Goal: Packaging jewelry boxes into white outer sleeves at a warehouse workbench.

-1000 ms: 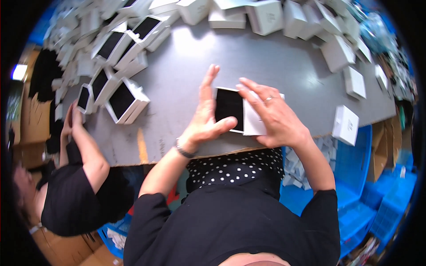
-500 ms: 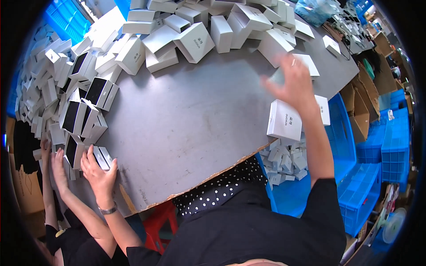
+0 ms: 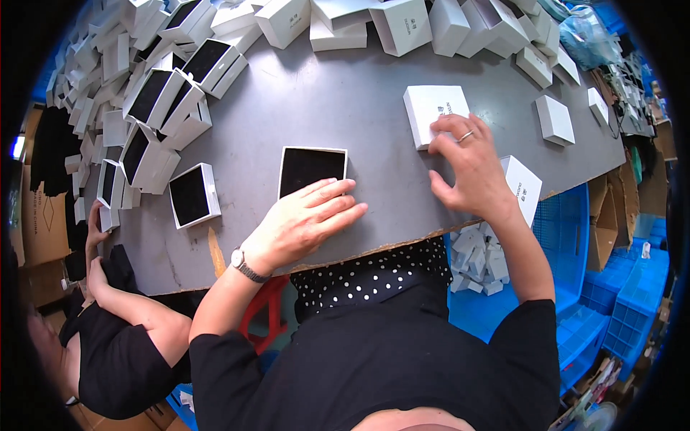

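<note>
A white tray-like box (image 3: 314, 149) with a black lining lies open side up on the table in front of me. My left hand (image 3: 305, 223) rests over its near edge, fingers stretched out and thumb hidden. Farther right, a white printed box piece (image 3: 424, 118) lies on the table. My right hand (image 3: 471, 165) reaches over its near right corner, fingers bent and thumb apart. Another white printed box (image 3: 523, 188) stands by the table edge, partly behind my right wrist. A second black-lined box (image 3: 192, 195) lies left of my left hand.
Piled white boxes (image 3: 144, 93) cover the table's left and far sides. Below the near edge, a blue crate (image 3: 560, 223) holds small white boxes (image 3: 478, 262). At left, a co-worker's hand (image 3: 97, 226) touches the pile. A red stool (image 3: 267, 312) stands beneath the table.
My left hand has left the pile at the left and is now at a black-lined box mid-table. My right hand is now at a white box piece. The view has shifted.
</note>
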{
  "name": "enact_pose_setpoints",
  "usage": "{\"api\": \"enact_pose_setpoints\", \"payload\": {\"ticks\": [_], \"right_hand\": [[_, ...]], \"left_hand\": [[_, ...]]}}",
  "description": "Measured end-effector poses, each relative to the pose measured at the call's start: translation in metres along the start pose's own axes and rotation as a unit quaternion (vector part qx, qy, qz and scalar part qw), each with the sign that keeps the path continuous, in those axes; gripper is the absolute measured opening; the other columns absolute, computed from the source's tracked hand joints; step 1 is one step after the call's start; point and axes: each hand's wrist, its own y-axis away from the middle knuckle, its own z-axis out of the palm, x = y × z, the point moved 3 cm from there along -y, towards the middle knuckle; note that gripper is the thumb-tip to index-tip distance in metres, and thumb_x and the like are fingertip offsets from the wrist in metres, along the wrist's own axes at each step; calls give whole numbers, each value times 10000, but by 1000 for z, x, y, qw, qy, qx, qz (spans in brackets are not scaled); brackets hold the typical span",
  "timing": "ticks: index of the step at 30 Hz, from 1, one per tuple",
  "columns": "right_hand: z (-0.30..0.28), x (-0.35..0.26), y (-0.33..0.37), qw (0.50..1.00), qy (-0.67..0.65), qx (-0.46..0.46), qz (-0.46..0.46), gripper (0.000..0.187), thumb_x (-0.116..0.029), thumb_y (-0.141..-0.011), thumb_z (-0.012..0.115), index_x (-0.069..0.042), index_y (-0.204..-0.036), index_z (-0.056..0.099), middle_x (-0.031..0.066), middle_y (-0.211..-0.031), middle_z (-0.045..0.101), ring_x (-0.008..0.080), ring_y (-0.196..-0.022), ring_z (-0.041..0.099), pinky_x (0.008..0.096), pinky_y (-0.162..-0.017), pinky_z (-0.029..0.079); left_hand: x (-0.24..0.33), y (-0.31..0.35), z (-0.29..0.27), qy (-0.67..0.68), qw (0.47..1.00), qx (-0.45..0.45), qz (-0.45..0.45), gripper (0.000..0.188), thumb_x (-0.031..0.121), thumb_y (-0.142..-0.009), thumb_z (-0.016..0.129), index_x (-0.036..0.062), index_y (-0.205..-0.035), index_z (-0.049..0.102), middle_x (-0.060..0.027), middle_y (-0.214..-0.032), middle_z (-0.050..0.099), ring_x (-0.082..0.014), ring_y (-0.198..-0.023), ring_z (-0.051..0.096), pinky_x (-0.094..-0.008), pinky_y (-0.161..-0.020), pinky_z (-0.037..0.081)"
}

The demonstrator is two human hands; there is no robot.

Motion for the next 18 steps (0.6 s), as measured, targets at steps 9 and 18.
{"api": "enact_pose_setpoints", "payload": {"ticks": [9,18], "right_hand": [[37,17,-25,984,-28,107,138,618,-314,-764,764,-192,-1348,600,158,-1523,474,458,-1432,371,571,-1200,258],[18,9,6,985,-166,37,-3,501,-250,-622,860,-131,-1031,596,162,-1505,468,445,-1424,372,556,-1164,338]], "left_hand": [[20,18,28,-91,912,120,-381,498,361,-712,857,220,-1159,690,-168,-1510,409,-440,-1475,286,-668,-1159,143],[0,33,11,9,947,135,-290,408,96,-617,842,128,-987,673,-218,-1531,392,-413,-1392,390,-485,-1084,379]]}}
